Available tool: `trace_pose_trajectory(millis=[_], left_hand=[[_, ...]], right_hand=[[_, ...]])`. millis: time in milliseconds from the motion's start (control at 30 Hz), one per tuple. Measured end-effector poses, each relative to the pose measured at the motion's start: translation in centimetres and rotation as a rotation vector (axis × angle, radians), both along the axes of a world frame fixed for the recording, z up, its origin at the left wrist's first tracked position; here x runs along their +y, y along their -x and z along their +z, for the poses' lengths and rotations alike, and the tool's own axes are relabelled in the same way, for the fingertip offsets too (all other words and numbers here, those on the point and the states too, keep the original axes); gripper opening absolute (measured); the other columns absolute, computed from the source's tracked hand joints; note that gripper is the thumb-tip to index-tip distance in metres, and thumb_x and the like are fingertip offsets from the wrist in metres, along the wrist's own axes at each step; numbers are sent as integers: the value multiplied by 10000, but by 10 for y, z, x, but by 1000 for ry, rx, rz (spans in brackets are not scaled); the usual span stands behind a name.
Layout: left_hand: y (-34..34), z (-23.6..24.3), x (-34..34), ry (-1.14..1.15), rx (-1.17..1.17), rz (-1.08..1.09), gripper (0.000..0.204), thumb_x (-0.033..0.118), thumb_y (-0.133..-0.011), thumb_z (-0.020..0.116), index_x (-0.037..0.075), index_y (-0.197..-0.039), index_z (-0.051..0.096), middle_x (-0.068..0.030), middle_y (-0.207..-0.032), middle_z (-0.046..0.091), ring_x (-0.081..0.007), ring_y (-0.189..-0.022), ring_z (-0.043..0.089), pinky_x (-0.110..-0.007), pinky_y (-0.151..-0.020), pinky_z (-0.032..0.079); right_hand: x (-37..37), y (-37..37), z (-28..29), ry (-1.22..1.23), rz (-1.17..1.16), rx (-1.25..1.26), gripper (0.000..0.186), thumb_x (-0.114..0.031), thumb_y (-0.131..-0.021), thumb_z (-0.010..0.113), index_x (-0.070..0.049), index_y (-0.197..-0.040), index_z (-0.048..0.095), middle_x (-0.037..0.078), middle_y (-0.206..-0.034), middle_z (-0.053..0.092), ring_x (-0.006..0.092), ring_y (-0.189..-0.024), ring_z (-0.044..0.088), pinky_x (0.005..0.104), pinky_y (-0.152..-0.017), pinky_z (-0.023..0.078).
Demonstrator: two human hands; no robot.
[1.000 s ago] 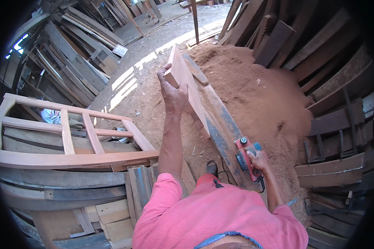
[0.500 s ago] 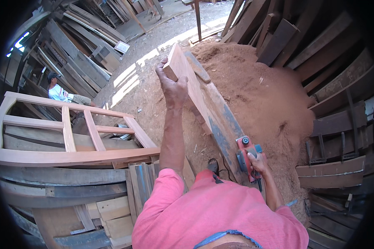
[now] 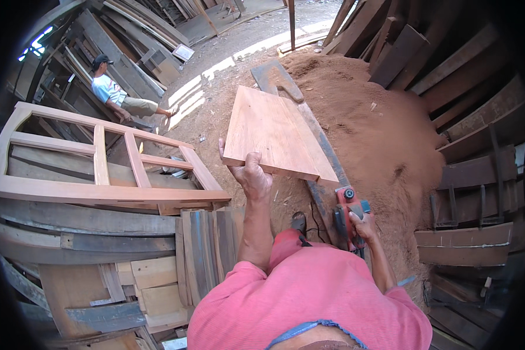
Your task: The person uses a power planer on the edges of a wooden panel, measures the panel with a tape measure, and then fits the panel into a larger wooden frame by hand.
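My left hand (image 3: 252,176) grips the near left corner of a pale reddish board (image 3: 274,131), thumb on its broad face, fingers around the edge. The board is turned face up, raised over a long, stained plank (image 3: 324,207). My right hand (image 3: 361,224) is closed on the handle of a red and black electric planer (image 3: 347,198), which is on the plank's near end, just beyond the board's right corner. The planer's underside is hidden.
A wooden panel frame (image 3: 76,186) lies on stacked boards (image 3: 87,238) at left. Another person (image 3: 108,90) sits behind it. Sawdust (image 3: 391,143) is heaped right of the plank. Leaning planks (image 3: 461,175) line the right side; a foot (image 3: 298,220) is below the plank.
The board has tilted over from standing steeply to showing its broad face upward, its far end coming down and nearer as my left wrist turned. The planer has barely moved.
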State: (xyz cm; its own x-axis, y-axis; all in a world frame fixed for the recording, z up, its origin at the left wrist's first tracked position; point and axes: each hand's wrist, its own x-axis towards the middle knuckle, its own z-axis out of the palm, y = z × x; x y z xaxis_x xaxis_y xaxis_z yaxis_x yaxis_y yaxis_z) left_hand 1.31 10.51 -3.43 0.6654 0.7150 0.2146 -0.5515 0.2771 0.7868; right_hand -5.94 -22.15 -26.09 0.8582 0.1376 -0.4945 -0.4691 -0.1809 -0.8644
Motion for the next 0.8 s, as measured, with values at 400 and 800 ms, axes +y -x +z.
trace_pose_trajectory(millis=[400, 800], left_hand=[[42, -52, 46, 318, 134, -52, 636, 59, -827, 547, -20, -1437, 386, -171, -1358, 493, -322, -1269, 524, -470, -1069, 473], [71, -81, 52, 287, 316, -227, 504, 36, -858, 575, 30, -1357, 504, -99, -1240, 577, -232, -1123, 613, -420, -932, 559]], right_hand=[[-11, 13, -22, -2, 34, 69, 312, -370, -932, 698, -103, -794, 614, -9, -625, 545, 117, -486, 524, 293, -452, 425], [5, -7, 49, 913, 131, -684, 608, -449, -944, 635, 55, -1280, 576, 252, -1087, 684, 359, -1002, 676, 450, -867, 520]])
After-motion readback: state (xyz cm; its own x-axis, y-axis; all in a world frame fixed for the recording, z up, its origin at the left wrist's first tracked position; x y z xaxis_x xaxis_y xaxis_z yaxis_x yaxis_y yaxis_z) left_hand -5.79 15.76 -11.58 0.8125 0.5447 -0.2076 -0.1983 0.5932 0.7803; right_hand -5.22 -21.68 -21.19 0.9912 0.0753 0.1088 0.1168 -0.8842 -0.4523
